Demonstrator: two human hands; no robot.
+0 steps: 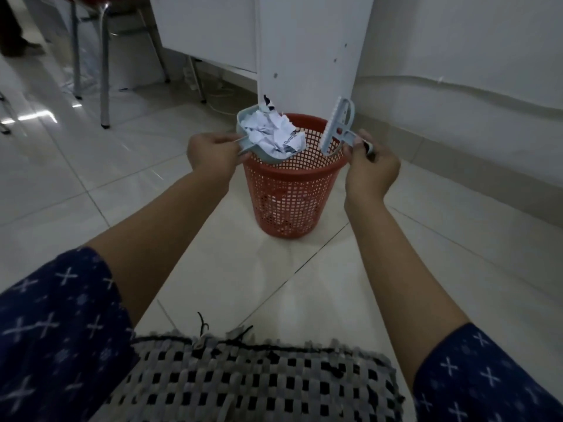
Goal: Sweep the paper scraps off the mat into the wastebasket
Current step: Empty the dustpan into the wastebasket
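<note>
the left sleeve (54, 330) is dark blue cloth printed with white crosses of uneven size, some sharp and some blurred, and between them fainter pale blue round marks like small flowers or snowflakes. the right sleeve (487, 382) carries the same print. both sleeves are short and loose, each hem a soft curved edge across the arm, the left one showing far more cloth than the right. past the hems the left forearm (146, 226) and right forearm (405, 269) are bare, and so are the left hand (210, 153) and right hand (371, 172)
</note>
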